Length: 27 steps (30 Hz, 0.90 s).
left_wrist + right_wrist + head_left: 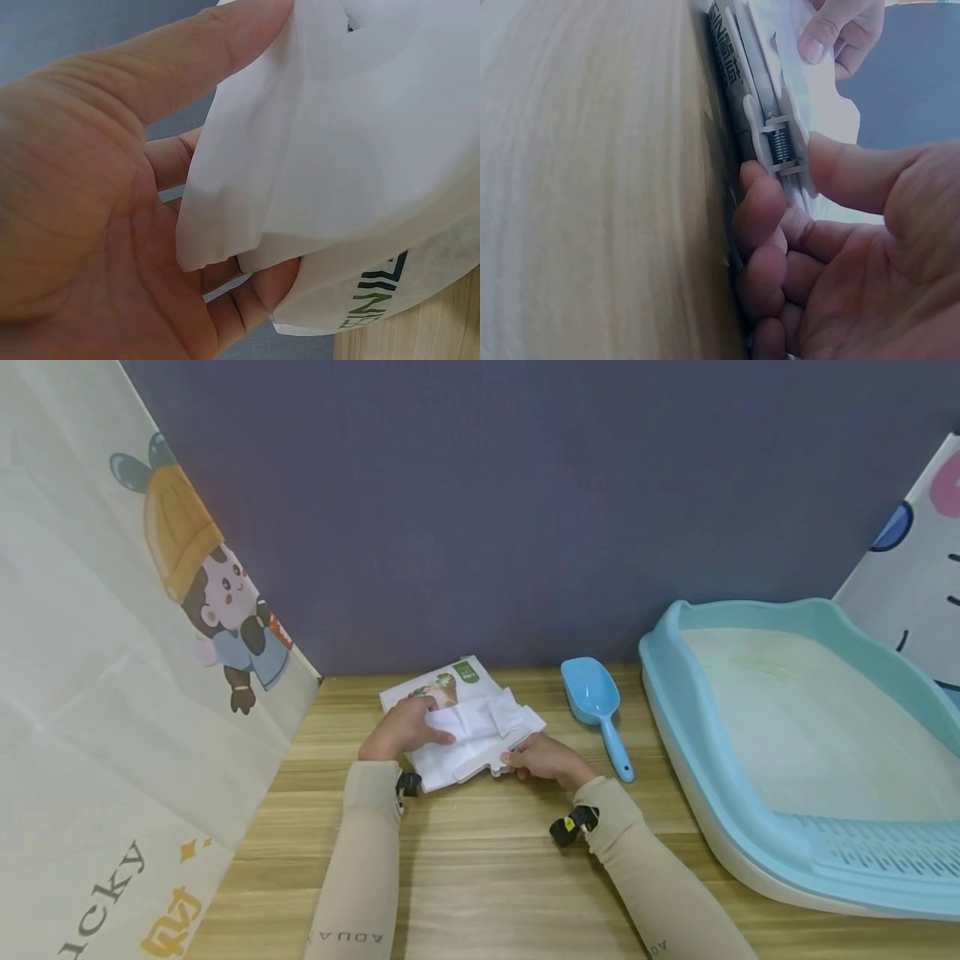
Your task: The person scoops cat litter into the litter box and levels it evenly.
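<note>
A white bag [442, 752] with a printed picture and a green label lies tilted on the table, its upper part folded over. My left hand [405, 727] grips its left side, thumb in front and fingers behind the white film [337, 135] in the left wrist view. Along the bag's near edge runs a white spring clip [804, 139]. My right hand [547, 760] pinches the clip's end between thumb and fingers, close to the metal spring [781, 146]. Dark lettering shows on the bag beside the clip. The head view hides most of the clip's length.
A blue scoop [590, 689] lies right of the bag, handle toward me. Farther right stands a large blue-and-white litter box [678, 735] with pale contents. A dark wall panel [525, 510] rises behind the wooden table [480, 877], and a printed sheet [97, 652] stands at the left.
</note>
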### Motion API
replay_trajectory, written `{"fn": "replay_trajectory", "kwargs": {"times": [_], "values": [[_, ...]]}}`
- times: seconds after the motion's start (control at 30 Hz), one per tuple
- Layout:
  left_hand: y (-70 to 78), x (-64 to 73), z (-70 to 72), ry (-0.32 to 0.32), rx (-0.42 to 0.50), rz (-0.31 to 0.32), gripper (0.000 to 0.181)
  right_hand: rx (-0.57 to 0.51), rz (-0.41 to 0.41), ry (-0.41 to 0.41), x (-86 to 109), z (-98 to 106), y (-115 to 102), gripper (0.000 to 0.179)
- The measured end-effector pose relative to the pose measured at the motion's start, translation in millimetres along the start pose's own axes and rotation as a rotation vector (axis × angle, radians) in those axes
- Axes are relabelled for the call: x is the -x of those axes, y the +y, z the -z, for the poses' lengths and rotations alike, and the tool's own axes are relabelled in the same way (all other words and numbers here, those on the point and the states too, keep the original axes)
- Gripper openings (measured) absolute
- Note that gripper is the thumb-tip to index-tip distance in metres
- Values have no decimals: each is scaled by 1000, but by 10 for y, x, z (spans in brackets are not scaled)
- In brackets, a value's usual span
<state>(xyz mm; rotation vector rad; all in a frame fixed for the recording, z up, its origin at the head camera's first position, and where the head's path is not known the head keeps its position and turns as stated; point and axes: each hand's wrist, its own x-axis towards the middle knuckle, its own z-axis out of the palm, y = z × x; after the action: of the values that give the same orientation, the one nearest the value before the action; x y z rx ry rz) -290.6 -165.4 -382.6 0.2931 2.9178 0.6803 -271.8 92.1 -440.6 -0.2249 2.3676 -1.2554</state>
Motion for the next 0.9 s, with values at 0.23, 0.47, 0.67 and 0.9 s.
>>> {"fn": "replay_trajectory", "kwargs": {"times": [0.23, 0.47, 0.67, 0.9], "values": [[1, -3, -2, 13, 6, -14, 50, -17, 8, -7, -4, -4, 15, 33], [4, 3, -5, 13, 7, -9, 50, -22, 20, -20, 11, 3, 4, 33], [8, 9, -3, 16, 5, -9, 50, -9, 21, -28, 11, 16, 0, 33], [7, 9, -1, 14, -1, -10, 51, -9, 15, -39, 15, 30, 8, 34]]}}
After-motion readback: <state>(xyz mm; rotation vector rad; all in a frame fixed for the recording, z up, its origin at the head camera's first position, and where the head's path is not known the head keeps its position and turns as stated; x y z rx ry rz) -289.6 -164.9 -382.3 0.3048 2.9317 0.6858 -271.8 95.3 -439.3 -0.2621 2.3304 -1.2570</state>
